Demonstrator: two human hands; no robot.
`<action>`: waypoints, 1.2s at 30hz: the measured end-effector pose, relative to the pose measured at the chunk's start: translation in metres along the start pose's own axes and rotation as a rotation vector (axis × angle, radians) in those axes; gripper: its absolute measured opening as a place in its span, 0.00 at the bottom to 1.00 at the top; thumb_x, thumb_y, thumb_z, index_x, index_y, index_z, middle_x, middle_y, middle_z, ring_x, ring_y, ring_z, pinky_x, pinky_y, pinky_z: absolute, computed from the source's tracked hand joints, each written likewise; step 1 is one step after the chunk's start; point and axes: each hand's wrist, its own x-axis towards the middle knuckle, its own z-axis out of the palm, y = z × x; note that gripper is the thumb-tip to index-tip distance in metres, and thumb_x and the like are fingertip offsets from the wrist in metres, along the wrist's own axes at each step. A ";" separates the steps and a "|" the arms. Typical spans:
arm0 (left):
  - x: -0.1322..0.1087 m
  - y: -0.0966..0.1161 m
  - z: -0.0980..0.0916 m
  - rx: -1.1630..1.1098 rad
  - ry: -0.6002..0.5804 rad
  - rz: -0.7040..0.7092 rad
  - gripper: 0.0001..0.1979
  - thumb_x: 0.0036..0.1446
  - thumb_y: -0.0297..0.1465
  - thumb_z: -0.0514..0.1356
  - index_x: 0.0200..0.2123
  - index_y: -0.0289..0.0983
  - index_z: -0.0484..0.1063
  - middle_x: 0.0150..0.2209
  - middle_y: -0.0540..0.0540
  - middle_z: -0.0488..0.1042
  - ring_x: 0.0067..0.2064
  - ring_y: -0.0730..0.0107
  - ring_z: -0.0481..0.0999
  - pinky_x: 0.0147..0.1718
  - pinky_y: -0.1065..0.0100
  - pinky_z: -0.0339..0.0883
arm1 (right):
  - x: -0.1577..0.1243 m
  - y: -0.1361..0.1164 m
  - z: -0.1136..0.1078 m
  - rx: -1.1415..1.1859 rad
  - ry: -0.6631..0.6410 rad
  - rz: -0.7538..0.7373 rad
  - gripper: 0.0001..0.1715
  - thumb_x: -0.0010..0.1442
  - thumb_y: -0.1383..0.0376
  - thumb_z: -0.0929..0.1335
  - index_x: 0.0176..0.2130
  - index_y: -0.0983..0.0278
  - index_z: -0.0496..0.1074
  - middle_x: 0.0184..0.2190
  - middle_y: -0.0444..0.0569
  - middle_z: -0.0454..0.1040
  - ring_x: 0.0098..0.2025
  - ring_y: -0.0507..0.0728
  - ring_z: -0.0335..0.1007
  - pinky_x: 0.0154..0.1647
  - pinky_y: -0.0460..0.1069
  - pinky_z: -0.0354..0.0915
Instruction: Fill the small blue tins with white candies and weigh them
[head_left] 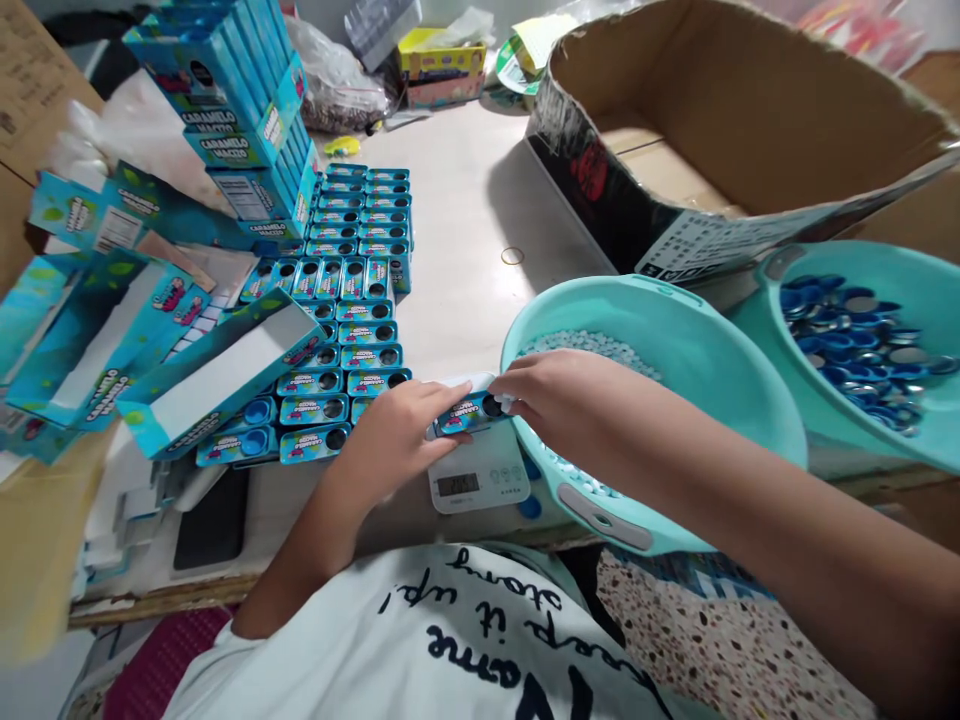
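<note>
My left hand (pixel 394 430) grips a small blue candy tin (pixel 461 413) labelled "Caramelo Macizo", holding it above a white digital kitchen scale (pixel 491 490). The fingers of my right hand (pixel 551 385) are pinched together on small white candies (pixel 505 403) at the dark round opening in the tin's end. Just right of the tin stands a teal basin (pixel 720 340) with many loose white candies (pixel 600 347) in it; my right forearm crosses over it. Similar tins (pixel 371 357) lie in rows left of my left hand.
Blue display boxes (pixel 240 110) are stacked at back left, with opened cartons (pixel 217 385) before them. A big cardboard box (pixel 600 200) stands at back right. Another teal basin (pixel 937 300) holds blue metallic lids (pixel 855 340). A dark phone-like slab (pixel 212 525) lies front left.
</note>
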 end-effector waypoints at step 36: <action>-0.003 -0.003 0.001 0.116 0.020 0.063 0.26 0.62 0.34 0.67 0.62 0.39 0.70 0.51 0.43 0.80 0.49 0.60 0.81 0.46 0.62 0.75 | -0.012 0.014 0.015 0.013 0.350 -0.117 0.19 0.63 0.75 0.63 0.48 0.65 0.79 0.40 0.54 0.83 0.37 0.59 0.80 0.35 0.50 0.71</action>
